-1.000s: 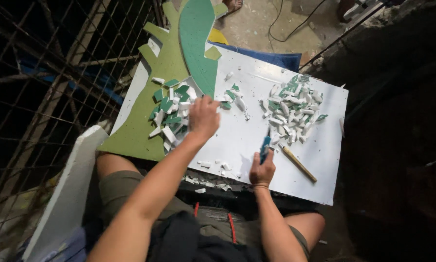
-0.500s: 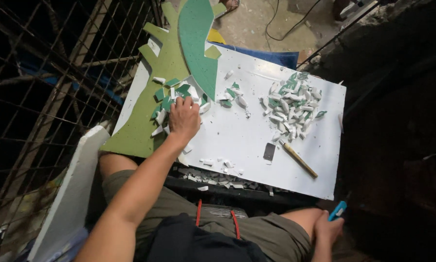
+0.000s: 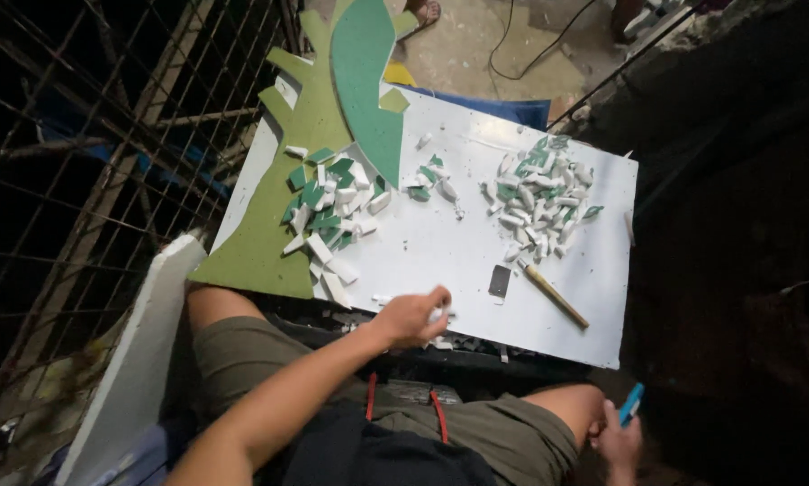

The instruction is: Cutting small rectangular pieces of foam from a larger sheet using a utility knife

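Observation:
My left hand (image 3: 411,317) hovers at the near edge of a white board (image 3: 440,247), fingers pinched on a small white foam piece (image 3: 438,314). Down by my right knee, off the board, my right hand (image 3: 619,441) grips a blue-handled cutter (image 3: 631,403). A heap of green and white foam pieces (image 3: 329,210) lies at the board's left, over a light green foam cutout (image 3: 287,193). A second, larger pile of foam pieces (image 3: 541,195) sits at the right. A dark blade piece (image 3: 499,282) and a wooden stick (image 3: 555,295) lie near the front right.
A dark green leaf-shaped foam cutout (image 3: 368,81) reaches away from the board. A metal wire grid (image 3: 80,135) stands to the left. A white foam panel (image 3: 139,360) leans by my left leg. Dark rubble fills the right side. Cables lie on the floor beyond.
My left hand pulled back from the left foam heap to the board's near edge with a white piece. My right hand left the board with the blue cutter and dropped beside my knee.

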